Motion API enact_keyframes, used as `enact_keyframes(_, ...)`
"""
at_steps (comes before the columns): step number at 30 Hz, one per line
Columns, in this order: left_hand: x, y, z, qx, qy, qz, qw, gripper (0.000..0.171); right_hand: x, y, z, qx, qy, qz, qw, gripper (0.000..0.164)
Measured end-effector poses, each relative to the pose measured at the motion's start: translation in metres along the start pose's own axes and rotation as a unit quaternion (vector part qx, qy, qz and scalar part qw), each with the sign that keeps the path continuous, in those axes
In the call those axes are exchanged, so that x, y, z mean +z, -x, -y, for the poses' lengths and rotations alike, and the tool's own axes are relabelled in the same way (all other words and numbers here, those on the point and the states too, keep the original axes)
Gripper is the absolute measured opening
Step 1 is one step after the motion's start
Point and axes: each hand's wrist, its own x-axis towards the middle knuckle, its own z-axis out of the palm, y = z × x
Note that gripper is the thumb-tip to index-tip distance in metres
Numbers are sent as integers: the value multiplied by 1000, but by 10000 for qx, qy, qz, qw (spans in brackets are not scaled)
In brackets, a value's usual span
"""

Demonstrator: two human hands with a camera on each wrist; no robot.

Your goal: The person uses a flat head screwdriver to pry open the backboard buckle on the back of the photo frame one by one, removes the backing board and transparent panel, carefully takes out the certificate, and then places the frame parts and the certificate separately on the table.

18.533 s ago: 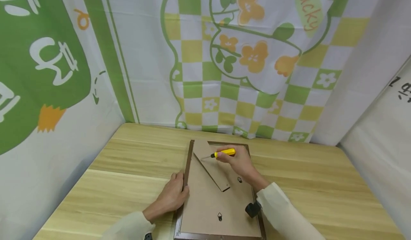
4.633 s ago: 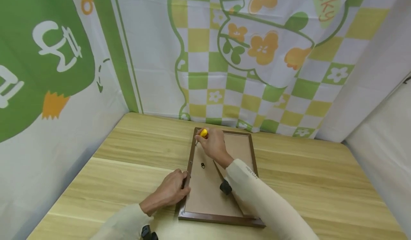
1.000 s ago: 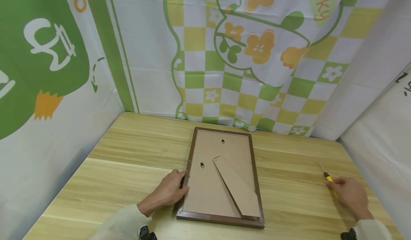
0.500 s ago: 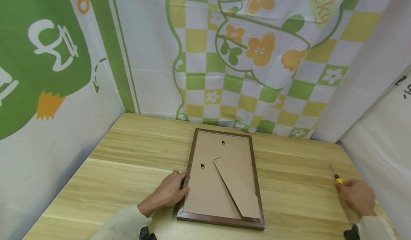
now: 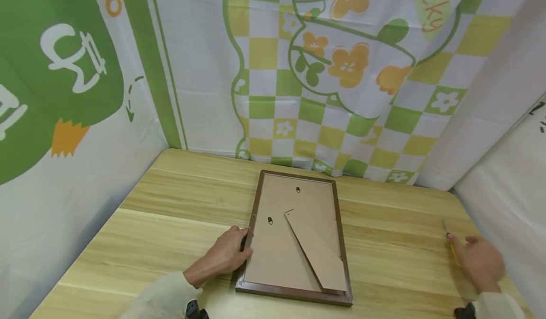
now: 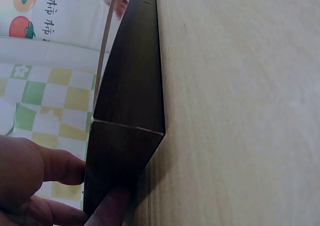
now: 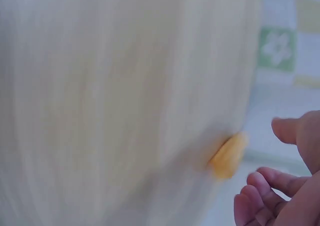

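Where the picture frame (image 5: 277, 248) lies: back up near the middle of the tabletop (image 5: 187, 195), its long sides running roughly from 12 to 6 o'clock.
Easel leg (image 5: 317, 252): slants across the brown backing board (image 5: 264, 262) from near its centre to the 5 o'clock corner; in the left wrist view a thin board, probably this leg, stands off the frame.
Upper hanging ring (image 5: 298, 190): toward 12 o'clock on the backing board, with the lower hanging ring (image 5: 270, 221) toward 10.
Risk at the leg: turning or pressing the frame while the leg stands proud could strain its fixing, I judge.
Risk at the frame's edge: a one-sided pull could skid or pivot it, since no hand braces its 3 o'clock side.
Risk at the screwdriver (image 7: 227, 158): a brush of the fingers could set it rolling, as it seems to lie loose.
Left grip (image 5: 226, 250): narrow, pinching the frame's long edge between 8 and 9 o'clock; the frame lies at its 3 o'clock, touching.
Right grip (image 5: 482, 262): wide, thumb and fingers apart, seemingly holding nothing; the frame is well apart, at its 9 o'clock.
Screwdriver by the right grip: just beside it toward 10 o'clock, blade pointing to 11; blur hides whether any finger touches the yellow handle.
Checked fabric (image 5: 262, 86): hangs behind the tabletop at 12 o'clock.
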Motion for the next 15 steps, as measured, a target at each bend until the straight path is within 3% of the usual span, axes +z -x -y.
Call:
enact_keyframes(4,-1,1,-2,-53,40,-18,10000,32,3,22,39,-869,-687,-754,9910,60)
enact_keyframes(6,-2,1,-2,-52,45,-26,10000,32,8,35,62,-1394,-1079,-725,9817,54)
enact_keyframes(10,-2,1,-2,-15,20,-26,10000,31,23,59,102,-1935,-1625,275,9672,57)
enact_keyframes(12,-1,1,-2,9,11,-18,10000,31,32,69,118,-2006,-1763,889,9596,58)
enact_keyframes(15,-1,1,-2,34,-8,-28,10000,32,47,82,139,-2033,-2052,1484,9458,54)
